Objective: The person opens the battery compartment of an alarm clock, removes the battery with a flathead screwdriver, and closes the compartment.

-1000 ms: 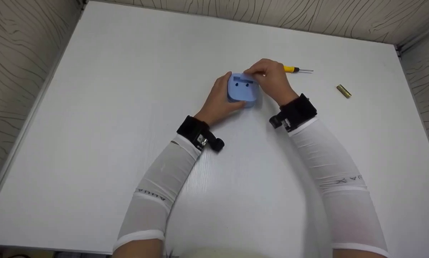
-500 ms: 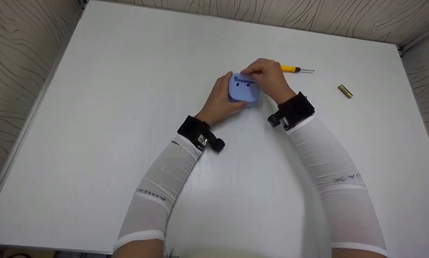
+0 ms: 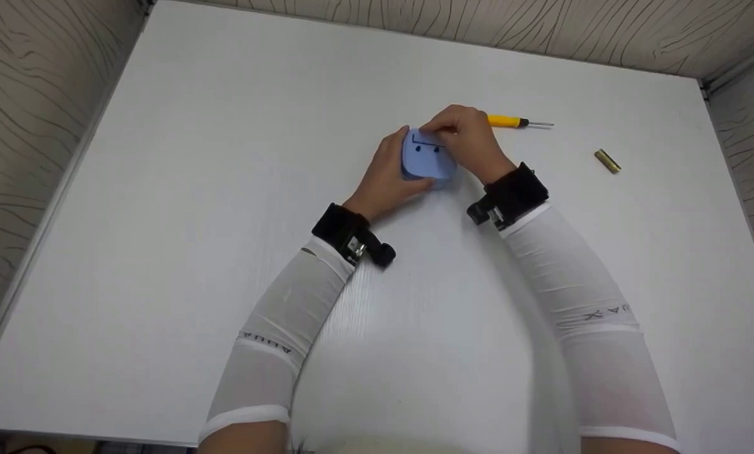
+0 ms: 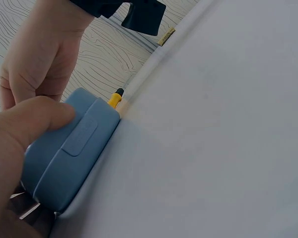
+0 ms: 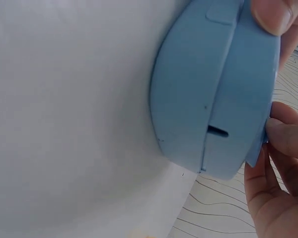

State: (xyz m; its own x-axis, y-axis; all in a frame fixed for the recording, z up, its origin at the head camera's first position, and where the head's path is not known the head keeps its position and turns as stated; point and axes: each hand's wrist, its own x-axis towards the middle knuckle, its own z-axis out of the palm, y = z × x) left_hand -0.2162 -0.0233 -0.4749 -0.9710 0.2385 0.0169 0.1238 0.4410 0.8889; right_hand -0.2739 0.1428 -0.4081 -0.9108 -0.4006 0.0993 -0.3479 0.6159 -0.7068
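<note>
My left hand [image 3: 386,173] grips a rounded light-blue plastic case [image 3: 429,165] from its left side, thumb along the near edge. The case's upper face has two small dark holes and a thin dark L-shaped gap by the far edge. My right hand [image 3: 470,135] bends over that far edge. In the right wrist view, its thumb and fingers pinch a small blue cover [image 5: 254,154] at the face of the case. The right fingers hide most of this cover in the head view. In the left wrist view, the left thumb [image 4: 44,116] presses the case near its seam.
A yellow-handled screwdriver [image 3: 506,121] lies just beyond my right hand, partly behind it. Farther right is a gold battery [image 3: 607,161]. All rest on a white table [image 3: 194,189], with wood-patterned panels [image 3: 478,25] around its back and sides.
My right hand has shifted slightly left with the cover. The dark recess in the case has narrowed to a thin line. The left hand holds the case in place.
</note>
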